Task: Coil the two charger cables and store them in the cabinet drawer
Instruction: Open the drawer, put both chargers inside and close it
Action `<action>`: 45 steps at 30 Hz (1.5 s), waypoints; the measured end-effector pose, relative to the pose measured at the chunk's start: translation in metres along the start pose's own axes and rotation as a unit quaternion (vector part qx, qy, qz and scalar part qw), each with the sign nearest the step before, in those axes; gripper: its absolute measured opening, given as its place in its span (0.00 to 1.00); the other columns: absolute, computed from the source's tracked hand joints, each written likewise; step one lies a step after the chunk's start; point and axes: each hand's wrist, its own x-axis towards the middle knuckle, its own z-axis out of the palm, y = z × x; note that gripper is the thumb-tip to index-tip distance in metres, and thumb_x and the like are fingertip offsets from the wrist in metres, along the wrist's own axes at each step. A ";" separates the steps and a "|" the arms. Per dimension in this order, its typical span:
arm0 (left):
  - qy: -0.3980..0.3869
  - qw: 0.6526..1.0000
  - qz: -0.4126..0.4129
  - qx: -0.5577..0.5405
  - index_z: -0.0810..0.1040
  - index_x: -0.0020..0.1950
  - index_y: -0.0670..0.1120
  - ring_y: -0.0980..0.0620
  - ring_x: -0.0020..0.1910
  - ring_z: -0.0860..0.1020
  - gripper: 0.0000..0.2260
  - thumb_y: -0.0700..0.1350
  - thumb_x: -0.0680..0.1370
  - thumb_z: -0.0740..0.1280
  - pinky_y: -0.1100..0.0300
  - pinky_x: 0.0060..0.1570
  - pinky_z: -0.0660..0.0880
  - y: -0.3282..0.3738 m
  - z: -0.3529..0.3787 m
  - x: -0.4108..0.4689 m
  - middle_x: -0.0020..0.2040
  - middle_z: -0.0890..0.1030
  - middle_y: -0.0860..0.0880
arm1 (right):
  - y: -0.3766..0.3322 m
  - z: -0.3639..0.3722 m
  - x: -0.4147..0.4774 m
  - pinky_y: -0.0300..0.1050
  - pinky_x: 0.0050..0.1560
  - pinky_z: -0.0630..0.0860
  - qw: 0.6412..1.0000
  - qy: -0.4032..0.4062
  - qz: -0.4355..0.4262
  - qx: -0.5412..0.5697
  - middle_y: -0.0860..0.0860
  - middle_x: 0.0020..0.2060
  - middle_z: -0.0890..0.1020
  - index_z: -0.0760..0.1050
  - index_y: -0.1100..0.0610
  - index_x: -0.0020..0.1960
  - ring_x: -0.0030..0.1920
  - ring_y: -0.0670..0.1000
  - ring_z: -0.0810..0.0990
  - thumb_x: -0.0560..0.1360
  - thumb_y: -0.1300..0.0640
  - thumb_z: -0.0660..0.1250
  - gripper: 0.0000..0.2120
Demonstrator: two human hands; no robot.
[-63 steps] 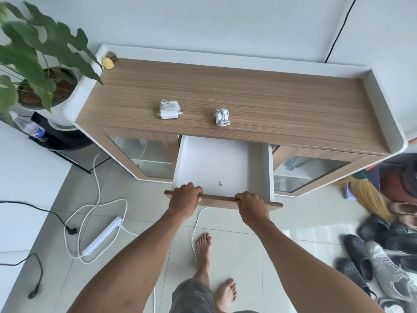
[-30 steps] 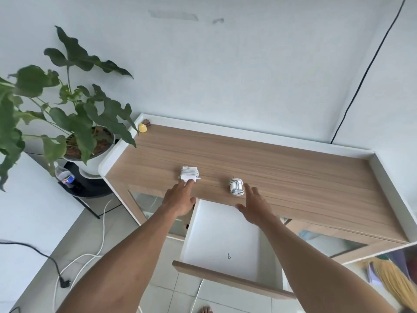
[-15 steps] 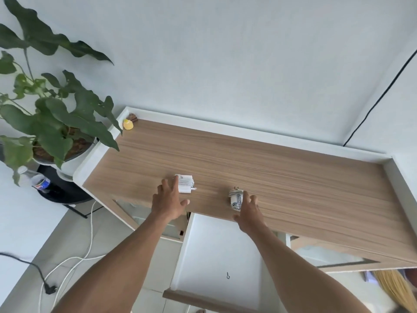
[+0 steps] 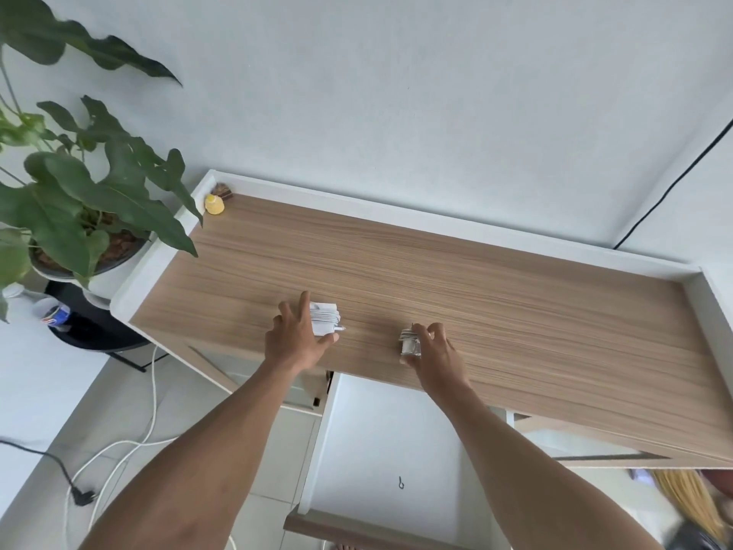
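Charger coil [image 4: 326, 316] at left sits on cabinet top [image 4: 496, 287]; my left hand [image 4: 294, 340] curls fingers round it, right hand [image 4: 435, 353] seemingly pinches smaller coil [image 4: 409, 344]. Grab step; next, lift both into open drawer [image 4: 390, 426].

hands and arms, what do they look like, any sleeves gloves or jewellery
Both are bare. The left hand and right hand wear no gloves, and no ring shows on the fingers in view. The left forearm and right forearm carry no sleeve, watch, bracelet or marking as far up as the picture reaches.
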 end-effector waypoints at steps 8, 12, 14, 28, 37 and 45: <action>-0.031 0.999 0.031 0.004 0.52 0.78 0.54 0.41 0.67 0.69 0.44 0.61 0.70 0.72 0.46 0.55 0.75 -0.005 0.002 0.011 0.73 0.59 0.44 | 0.006 0.002 0.016 0.50 0.46 0.76 0.998 0.000 -0.045 -0.040 0.53 0.59 0.74 0.68 0.53 0.68 0.56 0.58 0.77 0.77 0.51 0.66 0.21; -0.035 0.998 0.060 0.007 0.56 0.78 0.55 0.43 0.67 0.68 0.39 0.57 0.73 0.72 0.47 0.56 0.75 -0.007 0.003 0.016 0.73 0.62 0.49 | 0.009 0.003 0.019 0.50 0.45 0.76 0.996 -0.011 -0.064 -0.065 0.55 0.58 0.75 0.68 0.53 0.68 0.56 0.59 0.78 0.78 0.48 0.64 0.21; -0.029 0.997 0.071 0.006 0.59 0.77 0.55 0.45 0.67 0.69 0.35 0.54 0.73 0.72 0.48 0.56 0.75 -0.007 0.001 0.019 0.73 0.63 0.50 | 0.010 0.004 0.022 0.51 0.45 0.77 0.993 -0.017 -0.076 -0.084 0.55 0.56 0.77 0.67 0.54 0.69 0.54 0.59 0.80 0.78 0.46 0.63 0.22; -0.025 0.991 0.129 0.029 0.65 0.73 0.56 0.47 0.61 0.73 0.32 0.51 0.72 0.74 0.52 0.54 0.77 -0.005 0.001 0.017 0.61 0.69 0.47 | 0.016 0.001 0.026 0.49 0.50 0.73 0.999 -0.012 -0.045 -0.026 0.55 0.56 0.79 0.69 0.52 0.69 0.57 0.59 0.77 0.76 0.48 0.66 0.23; -0.058 0.972 0.221 -0.049 0.68 0.70 0.60 0.51 0.59 0.75 0.30 0.55 0.69 0.73 0.53 0.54 0.76 0.007 0.020 -0.042 0.60 0.72 0.53 | 0.026 -0.009 -0.030 0.46 0.44 0.69 0.999 0.013 -0.042 0.021 0.51 0.52 0.81 0.73 0.49 0.64 0.53 0.58 0.78 0.74 0.44 0.68 0.21; -0.162 0.952 0.257 0.033 0.65 0.73 0.58 0.49 0.60 0.76 0.32 0.61 0.70 0.70 0.55 0.58 0.73 0.021 0.047 -0.102 0.62 0.72 0.52 | 0.052 -0.001 -0.095 0.46 0.45 0.71 0.999 -0.018 -0.042 0.008 0.49 0.52 0.80 0.71 0.48 0.64 0.53 0.56 0.78 0.75 0.41 0.64 0.20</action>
